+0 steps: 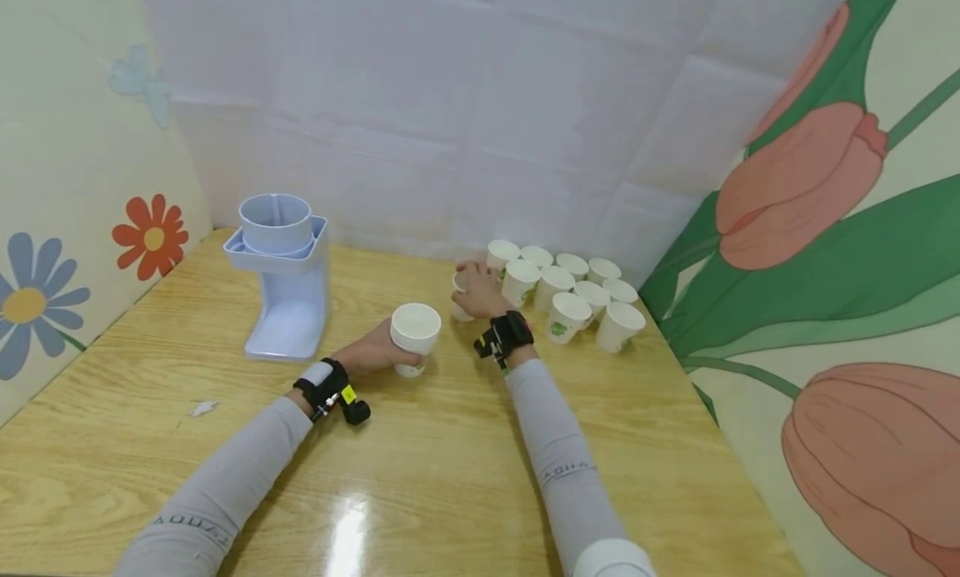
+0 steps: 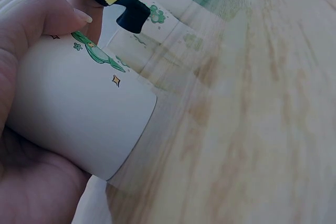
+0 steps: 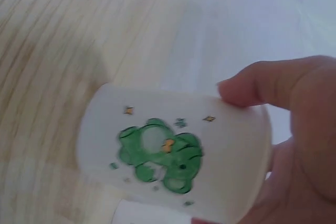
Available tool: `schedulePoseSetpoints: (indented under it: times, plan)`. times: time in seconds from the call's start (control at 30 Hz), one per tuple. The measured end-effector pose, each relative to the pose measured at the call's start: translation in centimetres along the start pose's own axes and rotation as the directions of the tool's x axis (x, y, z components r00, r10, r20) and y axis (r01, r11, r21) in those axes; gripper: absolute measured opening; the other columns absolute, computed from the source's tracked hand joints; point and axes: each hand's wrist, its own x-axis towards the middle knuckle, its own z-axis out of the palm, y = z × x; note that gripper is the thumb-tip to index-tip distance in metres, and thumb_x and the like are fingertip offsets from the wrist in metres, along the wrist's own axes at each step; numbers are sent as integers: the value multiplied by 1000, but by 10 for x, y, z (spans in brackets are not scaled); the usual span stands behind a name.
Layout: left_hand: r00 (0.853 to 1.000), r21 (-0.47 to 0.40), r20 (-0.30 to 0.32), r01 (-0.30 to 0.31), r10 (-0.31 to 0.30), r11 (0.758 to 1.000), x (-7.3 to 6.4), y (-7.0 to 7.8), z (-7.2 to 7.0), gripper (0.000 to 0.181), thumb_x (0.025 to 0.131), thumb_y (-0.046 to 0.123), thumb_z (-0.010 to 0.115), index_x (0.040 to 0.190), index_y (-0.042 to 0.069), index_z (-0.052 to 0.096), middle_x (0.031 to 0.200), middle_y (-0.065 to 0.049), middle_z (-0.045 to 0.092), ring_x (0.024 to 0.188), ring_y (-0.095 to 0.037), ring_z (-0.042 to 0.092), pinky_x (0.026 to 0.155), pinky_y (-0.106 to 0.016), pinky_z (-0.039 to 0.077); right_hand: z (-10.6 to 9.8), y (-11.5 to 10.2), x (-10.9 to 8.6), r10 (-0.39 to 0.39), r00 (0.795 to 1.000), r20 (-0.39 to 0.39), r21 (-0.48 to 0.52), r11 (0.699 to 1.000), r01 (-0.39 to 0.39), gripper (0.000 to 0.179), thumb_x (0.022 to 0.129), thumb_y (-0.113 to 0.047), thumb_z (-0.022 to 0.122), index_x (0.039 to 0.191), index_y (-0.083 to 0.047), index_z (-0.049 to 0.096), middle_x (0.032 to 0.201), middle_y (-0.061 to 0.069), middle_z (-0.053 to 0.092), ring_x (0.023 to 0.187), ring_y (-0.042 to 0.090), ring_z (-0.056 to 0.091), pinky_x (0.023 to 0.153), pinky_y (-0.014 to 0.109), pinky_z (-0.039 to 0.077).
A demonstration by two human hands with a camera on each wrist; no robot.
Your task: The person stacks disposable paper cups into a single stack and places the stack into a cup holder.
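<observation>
Though headcam-hidden, a right-wristcam bear print [image 3: 160,153]

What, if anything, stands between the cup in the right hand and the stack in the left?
Nothing visible: in the head view, only tabletop shows between the paper cup in the right hand and the cup stack in the left hand. Other cups stand farther right.

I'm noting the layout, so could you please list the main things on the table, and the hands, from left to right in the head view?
Pale blue stand → left hand → stack of paper cups → right hand → group of paper cups.
</observation>
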Motion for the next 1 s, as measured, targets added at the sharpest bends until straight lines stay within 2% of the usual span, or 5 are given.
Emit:
schedulePoseSetpoints:
  times: [0.2, 0.43, 0.63, 0.83, 1.0]
  plan:
    - [1000, 4, 4, 3, -3, 1000, -2, 0, 2, 76, 83, 5, 76, 147, -4, 36, 137, -23, 53, 123, -30, 52, 113, -48, 36, -5, -11, -9, 61, 994, 87, -79, 995, -54, 56, 96, -26, 60, 146, -6, 44, 150, 20, 41, 135, 43, 38, 111, 54, 37]
    - [1000, 4, 6, -4, 4, 1000, -1, 1, 1, 77, 82, 5, 77, 147, -4, 36, 138, -23, 53, 124, -31, 52, 113, -48, 35, -19, -24, -21, 42, 986, 161, -98, 995, -27, 60, 91, -26, 72, 141, -3, 50, 138, 17, 57, 127, 34, 54, 105, 47, 46]
    - [1000, 5, 5, -13, 13, 1000, 1, 0, -1, 78, 82, 5, 76, 148, -4, 35, 139, -24, 51, 125, -33, 50, 114, -50, 34, -31, -35, -27, 38, 967, 252, -139, 990, -3, 65, 93, -31, 69, 146, -1, 47, 140, 19, 57, 126, 33, 56, 102, 45, 50]
    - [1000, 8, 0, -11, 11, 1000, 0, -1, 0, 78, 82, 3, 77, 147, -4, 35, 139, -24, 52, 124, -31, 51, 114, -49, 35, -38, -44, -32, 14, 987, 163, -135, 991, 9, 66, 93, -35, 66, 145, 1, 48, 138, 20, 58, 124, 34, 58, 100, 46, 50]
    - [1000, 19, 0, -15, 15, 1000, 1, -2, 0, 77, 82, 3, 76, 147, -3, 36, 139, -23, 52, 124, -32, 51, 113, -49, 35, -47, -53, -39, -6, 998, 55, -73, 997, 10, 67, 93, -38, 65, 146, -1, 47, 145, 25, 48, 128, 37, 52, 104, 48, 47]
